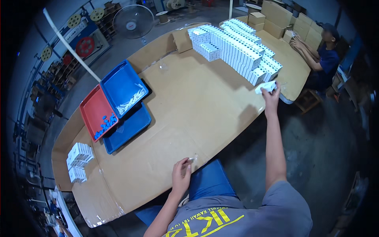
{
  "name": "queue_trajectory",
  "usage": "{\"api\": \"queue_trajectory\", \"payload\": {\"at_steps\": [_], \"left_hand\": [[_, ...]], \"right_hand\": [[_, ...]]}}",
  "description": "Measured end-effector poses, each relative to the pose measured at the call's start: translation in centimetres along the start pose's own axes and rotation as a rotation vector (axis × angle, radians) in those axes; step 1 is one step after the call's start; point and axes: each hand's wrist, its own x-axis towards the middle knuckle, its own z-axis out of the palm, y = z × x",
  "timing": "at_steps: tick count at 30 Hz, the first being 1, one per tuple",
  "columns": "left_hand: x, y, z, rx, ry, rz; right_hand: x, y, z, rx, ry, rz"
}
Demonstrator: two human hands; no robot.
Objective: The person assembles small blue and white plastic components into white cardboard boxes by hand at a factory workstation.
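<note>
At the right end of the table, my right hand (270, 96) is closed on a small white box (265, 87). That box is tilted, just in front of the nearest corner of the stacked white boxes (237, 51). My left hand (181, 172) is by the table's near edge, its fingers loosely curled and the thumb apart from them, with no object visible between. A small clear piece of plastic (194, 158) shows beside its fingertips; whether they touch it is hard to see.
Left of centre stand a red tray (94, 104) with small blue parts, a blue tray (120, 85) with white strips, and a lower blue tray (134, 128). More white boxes (79, 158) are at the far left. A co-worker (325, 59) sits beyond the right end, near cardboard boxes (274, 19).
</note>
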Motion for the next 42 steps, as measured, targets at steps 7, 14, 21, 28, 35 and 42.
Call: {"api": "queue_trajectory", "payload": {"at_steps": [7, 14, 21, 28, 35, 42], "left_hand": [[3.2, -1.5, 3.4, 0.376, 0.053, 0.274], [3.0, -1.6, 3.5, 0.491, 0.053, 0.265], [2.9, -1.3, 4.2, 0.564, 0.038, 0.281], [3.1, -1.2, 4.1, 0.584, 0.033, 0.274], [3.3, -1.1, 4.2, 0.607, 0.035, 0.296], [3.2, -0.9, 4.4, 0.636, 0.020, 0.289]], "right_hand": [[12.3, 0.1, -0.5, -0.149, 0.087, -0.021], [18.8, 2.8, 0.4, -0.045, 0.140, 0.091], [23.4, 4.8, 2.1, -0.121, 0.298, 0.127], [25.3, 4.0, 3.8, -0.247, 0.182, 0.204], [28.2, 5.6, 3.0, -0.212, 0.103, 0.323], [27.8, 7.2, 2.4, -0.278, 0.072, 0.321]]}}
